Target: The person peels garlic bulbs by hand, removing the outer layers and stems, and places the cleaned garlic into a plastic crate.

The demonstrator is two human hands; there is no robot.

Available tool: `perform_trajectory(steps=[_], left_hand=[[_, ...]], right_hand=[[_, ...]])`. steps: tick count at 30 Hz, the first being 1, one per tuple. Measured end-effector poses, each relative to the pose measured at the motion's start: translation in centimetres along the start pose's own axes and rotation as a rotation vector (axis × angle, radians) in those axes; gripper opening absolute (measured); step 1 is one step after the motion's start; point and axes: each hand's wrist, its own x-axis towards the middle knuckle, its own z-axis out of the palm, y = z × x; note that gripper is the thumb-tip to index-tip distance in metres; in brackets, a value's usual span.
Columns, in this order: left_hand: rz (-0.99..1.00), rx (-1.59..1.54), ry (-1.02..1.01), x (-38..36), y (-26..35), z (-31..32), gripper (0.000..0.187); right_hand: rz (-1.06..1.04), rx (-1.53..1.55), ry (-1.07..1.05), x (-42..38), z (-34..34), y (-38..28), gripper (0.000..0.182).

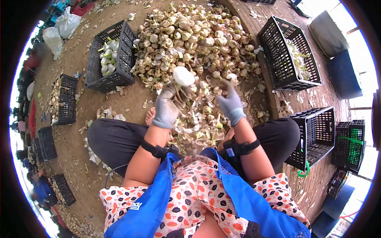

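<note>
We're sat cross-legged on a dirt floor (119, 95), w/ a big heap of unpeeled bulbs (194, 37) spread out in front, roots and dirt on them. Three black crates ring it: one far left (109, 59) w/ a few white peeled bulbs inside, one far right (287, 53) w/ more pale pieces, and an upright one (315, 137) just beside our right knee. More crates stacked at the right edge. A litter of peelings (198, 123) lies between our knees, btwn heap and lap.

Both hands in grey gloves. Left hand (166, 107) is closed round a white peeled bulb (183, 75), held up above the peelings, approx at the heap's near edge. Right hand (230, 104) reaches to the heap's near edge, fingers curled; we can't tell if it grips anything.
</note>
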Motion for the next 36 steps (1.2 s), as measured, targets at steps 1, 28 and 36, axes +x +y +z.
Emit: perform_trajectory(steps=[1, 28, 36], left_hand=[[0.066, 0.028, 0.054, 0.3, 0.7, 0.7, 0.03], [-0.533, 2.296, 0.206, 8.5, -13.5, -13.0, 0.085], [-0.798, 2.395, -0.457, 5.8, -16.4, -18.1, 0.044]], right_hand=[[-0.011, -0.145, -0.092, -0.7, 0.4, -0.7, 0.044], [0.012, -0.535, -0.866, -4.0, 4.2, -1.2, 0.041], [-0.002, -0.499, -0.902, -4.2, 4.5, -0.3, 0.043]])
